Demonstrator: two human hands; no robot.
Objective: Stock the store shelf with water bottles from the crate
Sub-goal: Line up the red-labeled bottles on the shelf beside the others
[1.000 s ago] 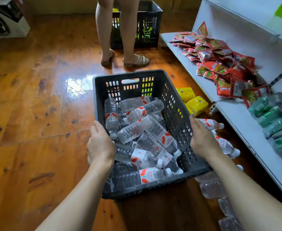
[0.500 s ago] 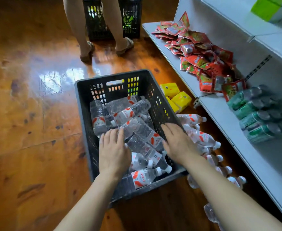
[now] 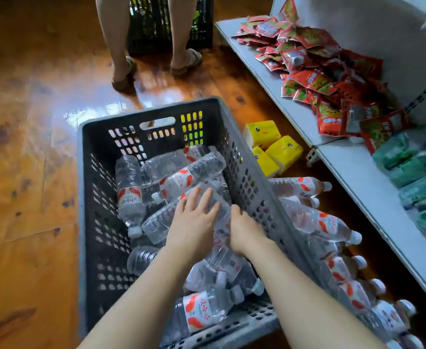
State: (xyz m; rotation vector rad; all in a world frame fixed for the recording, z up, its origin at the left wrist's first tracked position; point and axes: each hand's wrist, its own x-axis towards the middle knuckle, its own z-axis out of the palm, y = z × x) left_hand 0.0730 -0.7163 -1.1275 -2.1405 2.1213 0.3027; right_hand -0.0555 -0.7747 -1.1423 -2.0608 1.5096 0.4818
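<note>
Glossy brown wooden floor carries a dark perforated plastic crate, yellow packs and clear red-labelled water bottles

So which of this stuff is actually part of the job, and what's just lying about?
Part of the job:
water bottles
dark crate
white shelf
left hand
right hand

Just lying about:
red snack packets
yellow packs
green bottles
second crate

Bottles are piled in the crate on the floor; the shelf is set to its right.
</note>
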